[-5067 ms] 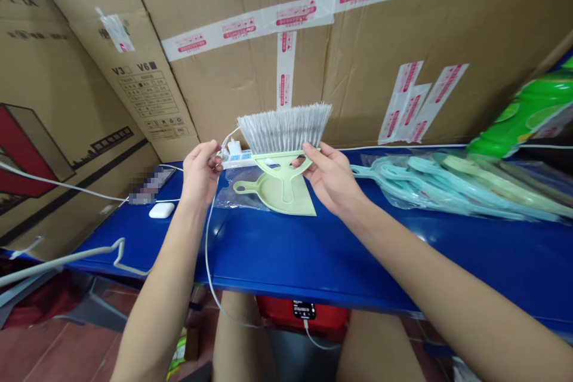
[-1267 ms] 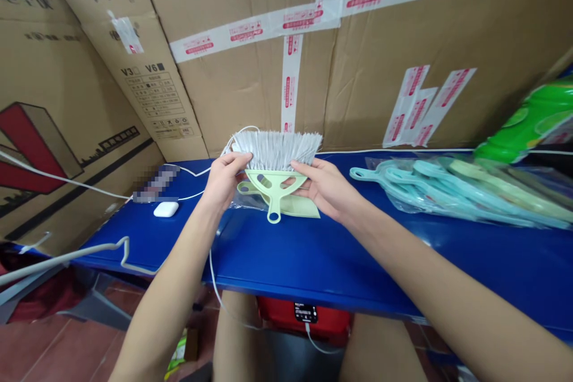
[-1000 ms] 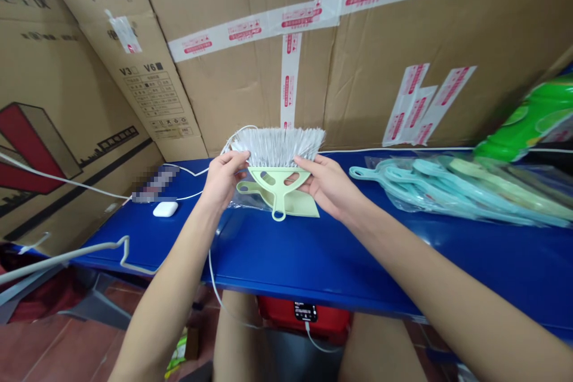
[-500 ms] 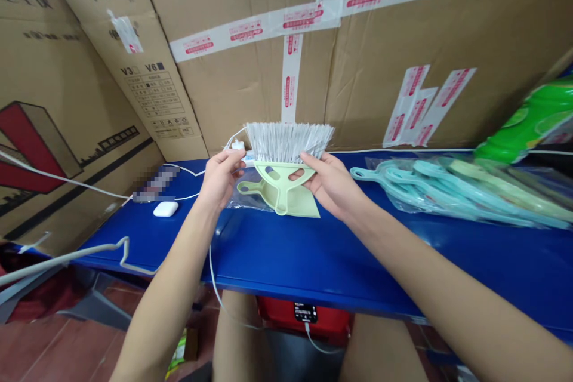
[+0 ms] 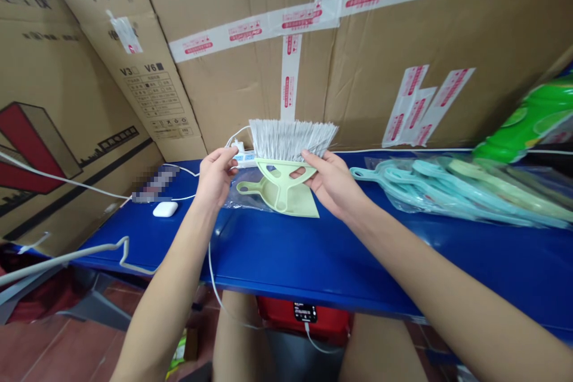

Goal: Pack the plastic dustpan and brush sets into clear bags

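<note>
A small hand brush (image 5: 286,167) with grey-white bristles and a pale green, cut-out handle is held up with its bristles pointing away from me. My right hand (image 5: 331,182) grips its right side, thumb over the base of the bristles and fingers behind the green head. Left of the brush is my left hand (image 5: 217,176), its fingers loosely bent, slightly apart and not touching it. Below and partly behind the brush, a pale green dustpan (image 5: 299,203) lies on the blue table (image 5: 277,250), beside crumpled clear plastic (image 5: 244,200).
Several bagged teal and green dustpan sets (image 5: 447,188) lie at the right, below a green bottle (image 5: 521,125). A white power strip (image 5: 246,158) sits at the back. Further left is a white earbud case (image 5: 165,209). Cardboard boxes (image 5: 242,83) wall off the rear.
My left hand has drawn back left, away from the bristles' edge. The brush, in my right hand, has shifted slightly up and to the right.
</note>
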{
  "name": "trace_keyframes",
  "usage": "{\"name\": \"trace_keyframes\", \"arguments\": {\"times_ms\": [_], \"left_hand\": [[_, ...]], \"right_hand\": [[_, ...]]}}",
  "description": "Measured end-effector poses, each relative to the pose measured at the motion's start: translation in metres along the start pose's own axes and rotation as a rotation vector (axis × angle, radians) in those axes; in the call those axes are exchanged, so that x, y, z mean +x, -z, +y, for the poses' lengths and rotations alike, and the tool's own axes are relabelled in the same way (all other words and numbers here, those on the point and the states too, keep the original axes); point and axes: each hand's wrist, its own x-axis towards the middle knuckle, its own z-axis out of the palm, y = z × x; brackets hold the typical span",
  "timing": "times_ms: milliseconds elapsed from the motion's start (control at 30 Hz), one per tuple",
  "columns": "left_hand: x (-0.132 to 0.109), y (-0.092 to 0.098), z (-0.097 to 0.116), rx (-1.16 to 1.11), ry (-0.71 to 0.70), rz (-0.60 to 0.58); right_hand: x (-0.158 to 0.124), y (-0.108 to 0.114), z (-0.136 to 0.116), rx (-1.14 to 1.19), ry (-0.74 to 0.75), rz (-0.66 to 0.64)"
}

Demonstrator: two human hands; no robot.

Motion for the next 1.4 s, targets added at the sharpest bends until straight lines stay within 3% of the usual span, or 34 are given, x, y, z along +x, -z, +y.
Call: {"name": "trace_keyframes", "arguments": {"times_ms": [600, 833, 1400], "left_hand": [[0.0037, 0.0038, -0.0011, -0.038, -0.04, 0.01], [0.0038, 0.0049, -0.0011, -0.036, -0.052, 0.003], [0.0048, 0.006, 0.0011, -0.051, -0.041, 0.028]], "right_hand": [[-0.0034, -0.005, -0.0036, 0.007, -0.009, 0.053], [-0.0007, 0.0008, -0.0001, -0.04, 0.026, -0.003], [-0.0013, -0.0006, -0.0005, -0.004, 0.018, 0.023]]}}
